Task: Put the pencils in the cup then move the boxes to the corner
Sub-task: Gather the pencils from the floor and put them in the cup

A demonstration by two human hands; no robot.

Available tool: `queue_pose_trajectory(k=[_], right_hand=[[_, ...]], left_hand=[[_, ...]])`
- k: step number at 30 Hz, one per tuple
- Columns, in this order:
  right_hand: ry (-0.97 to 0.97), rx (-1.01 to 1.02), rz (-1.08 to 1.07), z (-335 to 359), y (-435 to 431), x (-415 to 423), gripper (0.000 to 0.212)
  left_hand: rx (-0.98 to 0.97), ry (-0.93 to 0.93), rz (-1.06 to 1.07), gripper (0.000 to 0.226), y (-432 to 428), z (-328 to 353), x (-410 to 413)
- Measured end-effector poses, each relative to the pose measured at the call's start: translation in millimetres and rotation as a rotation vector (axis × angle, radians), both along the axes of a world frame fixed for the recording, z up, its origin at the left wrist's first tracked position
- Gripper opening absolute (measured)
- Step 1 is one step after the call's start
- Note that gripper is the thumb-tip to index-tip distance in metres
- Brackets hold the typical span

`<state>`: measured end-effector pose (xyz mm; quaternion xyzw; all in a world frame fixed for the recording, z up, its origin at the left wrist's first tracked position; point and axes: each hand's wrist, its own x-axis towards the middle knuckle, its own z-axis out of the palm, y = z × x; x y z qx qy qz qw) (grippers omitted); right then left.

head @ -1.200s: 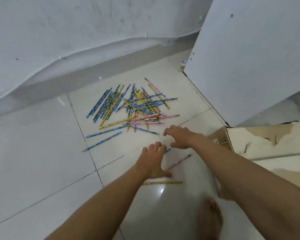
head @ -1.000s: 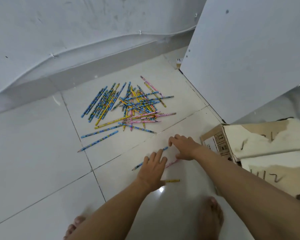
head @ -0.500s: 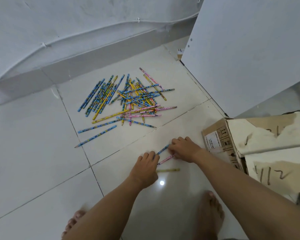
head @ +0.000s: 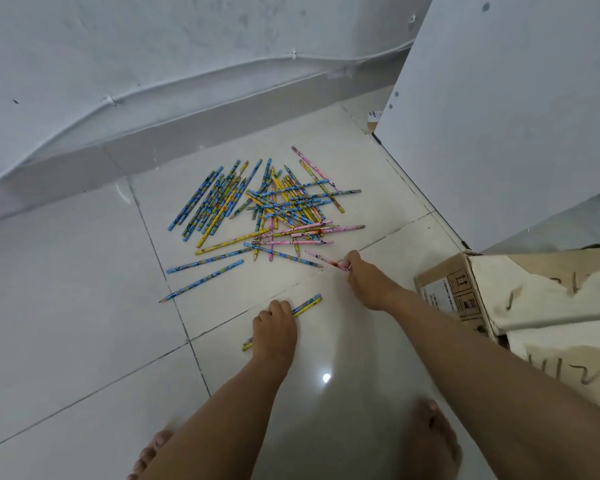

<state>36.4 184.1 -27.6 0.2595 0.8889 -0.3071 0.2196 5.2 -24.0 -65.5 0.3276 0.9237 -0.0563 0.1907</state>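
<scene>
The left hand [head: 274, 332] is curled low over the floor [head: 66, 306], fingers closed around two pencils, one blue [head: 307, 303] and one yellow [head: 310, 305], lying side by side; their ends stick out past the knuckles on one side and below the wrist on the other. The right hand [head: 364, 282] reaches further out, its fingertips pinched on the near end of a pink pencil [head: 321, 259], whose other end points back toward the pile.

Just beyond both hands, the pile [head: 271, 209] of pencils is spread across a white tile: blue, yellow and pink ones crossing each other, with a neater bunch of blue ones along its left side. Two blue pencils [head: 205, 271] lie apart at the near left edge of the pile.

To the right of the right forearm sit the boxes [head: 499, 299], torn cardboard with printed labels on the side, touching each other. Behind them a white panel [head: 499, 116] stands upright, meeting the wall [head: 153, 64] near the corner. A cable [head: 187, 81] runs along that wall. Two bare feet [head: 430, 441] show at the bottom edge. No cup is in view.
</scene>
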Motion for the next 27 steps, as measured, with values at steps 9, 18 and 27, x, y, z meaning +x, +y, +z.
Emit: queue_pose_trajectory(k=[9,18,27], right_hand=[[0.088,-0.188,-0.251,1.8,-32.9,-23.0,0.02],[0.15,-0.432,-0.435,0.8,-66.3,-47.6,0.047],[0.232,-0.311,-0.267,13.7,-73.0,-82.9,0.035]], left_hand=[[0.044,0.004,0.061,0.024,-2.9,-5.8,-14.6],[0.636,-0.476,0.446,0.019,26.6,20.4,-57.8],[0.867,-0.595,0.387,0.024,29.2,35.5,-86.4]])
